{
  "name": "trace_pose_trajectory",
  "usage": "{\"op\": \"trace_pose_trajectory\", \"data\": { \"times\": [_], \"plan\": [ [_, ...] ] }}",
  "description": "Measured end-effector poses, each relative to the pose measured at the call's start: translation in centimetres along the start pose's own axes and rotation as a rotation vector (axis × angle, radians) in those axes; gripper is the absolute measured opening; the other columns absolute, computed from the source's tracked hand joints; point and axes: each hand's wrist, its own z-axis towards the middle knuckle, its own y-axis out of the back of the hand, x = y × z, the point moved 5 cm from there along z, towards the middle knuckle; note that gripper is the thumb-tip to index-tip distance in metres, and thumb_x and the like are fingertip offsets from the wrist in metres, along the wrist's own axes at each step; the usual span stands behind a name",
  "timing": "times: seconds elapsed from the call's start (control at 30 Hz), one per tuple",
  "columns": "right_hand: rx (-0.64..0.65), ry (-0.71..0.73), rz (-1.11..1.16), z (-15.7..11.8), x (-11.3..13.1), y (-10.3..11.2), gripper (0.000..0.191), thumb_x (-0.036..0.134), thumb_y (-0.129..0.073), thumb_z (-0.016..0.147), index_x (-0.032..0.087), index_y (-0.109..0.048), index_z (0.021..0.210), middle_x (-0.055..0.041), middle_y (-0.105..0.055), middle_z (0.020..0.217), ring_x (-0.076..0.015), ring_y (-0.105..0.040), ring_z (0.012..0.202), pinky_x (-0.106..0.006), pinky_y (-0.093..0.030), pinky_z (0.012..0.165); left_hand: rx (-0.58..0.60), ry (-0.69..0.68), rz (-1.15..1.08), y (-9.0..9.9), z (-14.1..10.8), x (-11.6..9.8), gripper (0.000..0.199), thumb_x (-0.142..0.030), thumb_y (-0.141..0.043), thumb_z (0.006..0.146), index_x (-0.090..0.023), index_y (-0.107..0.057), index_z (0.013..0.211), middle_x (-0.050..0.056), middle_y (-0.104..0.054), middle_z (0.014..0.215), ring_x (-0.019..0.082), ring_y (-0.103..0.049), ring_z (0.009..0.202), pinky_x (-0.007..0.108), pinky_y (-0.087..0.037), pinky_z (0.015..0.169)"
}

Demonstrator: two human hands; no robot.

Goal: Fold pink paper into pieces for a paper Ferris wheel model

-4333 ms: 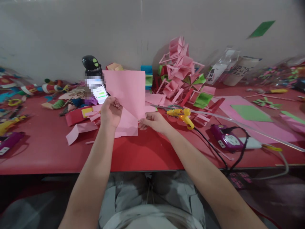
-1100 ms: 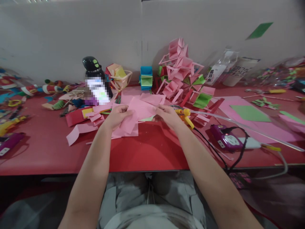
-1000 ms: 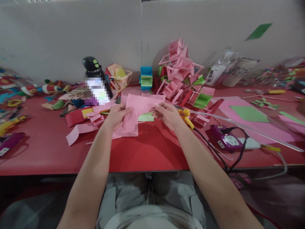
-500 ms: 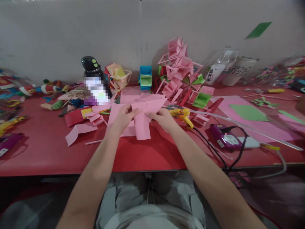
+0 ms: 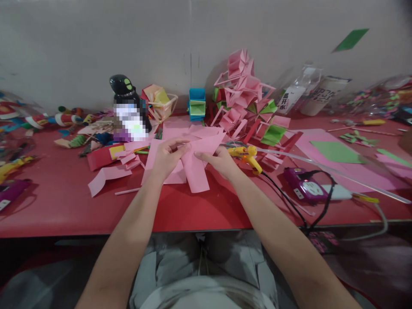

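Both hands grip one folded pink paper [image 5: 197,174] above the red table, near its middle. My left hand [image 5: 169,159] pinches it at the upper left, thumb on top. From the right, my right hand [image 5: 220,161] holds the same paper, its thumb pressed on the front and its fingers behind. One flap hangs down toward the table's front edge, and another points up to the right. Flat pink sheets [image 5: 175,128] lie beneath and behind the hands. A yellow glue gun [image 5: 246,155] rests just right of my right hand.
Pink folded paper shapes [image 5: 243,90] are piled at the back, beside a blue and green one [image 5: 197,105]. A phone [image 5: 131,122] leans on a black stand at the left. A purple box [image 5: 304,186] with black cable lies at the right, on the red table [image 5: 199,214].
The hanging flap of the pink paper has swung slightly to the right and lower. My left hand's fingers have shifted a little on the paper. Both hands keep their hold.
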Motion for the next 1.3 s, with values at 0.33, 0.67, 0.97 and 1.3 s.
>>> {"op": "trace_pose_trajectory", "data": {
  "times": [0.33, 0.67, 0.97, 1.3],
  "plan": [
    [-0.001, 0.046, -0.049, 0.0, 0.1, 0.0, 0.033, 0.043, -0.083, 0.072, 0.019, -0.078, 0.094, -0.0081, -0.078, 0.101, -0.0241, -0.072, 0.095, -0.039, -0.056, 0.088, -0.028, -0.013, 0.05, 0.0, -0.2, -0.8, 0.016, -0.031, -0.08, 0.077, -0.021, -0.08, 0.088, 0.005, -0.076, 0.09, 0.019, -0.066, 0.082, 0.03, -0.052, 0.075],
    [-0.032, 0.078, -0.089, 0.0, 0.3, 0.1, 0.03, 0.045, -0.081, 0.074, 0.019, -0.078, 0.09, -0.0077, -0.077, 0.097, -0.0243, -0.071, 0.091, -0.039, -0.057, 0.084, -0.017, 0.069, -0.059, -0.1, -0.1, 0.0, 0.028, -0.037, -0.082, 0.075, -0.02, -0.078, 0.097, 0.002, -0.072, 0.079, 0.015, -0.063, 0.07, 0.027, -0.053, 0.067],
    [-0.081, 0.147, -0.196, 0.2, 0.3, 0.5, 0.036, 0.046, -0.076, 0.078, 0.019, -0.062, 0.06, -0.0027, -0.064, 0.064, -0.0159, -0.059, 0.061, -0.031, -0.049, 0.061, -0.099, 0.119, -0.221, 0.6, 0.2, 0.5, 0.035, -0.043, -0.086, 0.07, -0.014, -0.074, 0.086, 0.004, -0.071, 0.075, 0.018, -0.068, 0.07, 0.033, -0.061, 0.071],
    [-0.166, 0.186, -0.141, 0.2, 0.5, 1.1, 0.034, 0.047, -0.078, 0.077, 0.018, -0.065, 0.063, -0.0019, -0.064, 0.062, -0.0155, -0.059, 0.059, -0.029, -0.049, 0.057, 0.072, 0.192, -0.206, -0.9, -0.3, 0.6, 0.038, -0.045, -0.086, 0.069, -0.014, -0.065, 0.068, 0.0, -0.061, 0.066, 0.014, -0.062, 0.063, 0.033, -0.06, 0.071]
  ]
}}
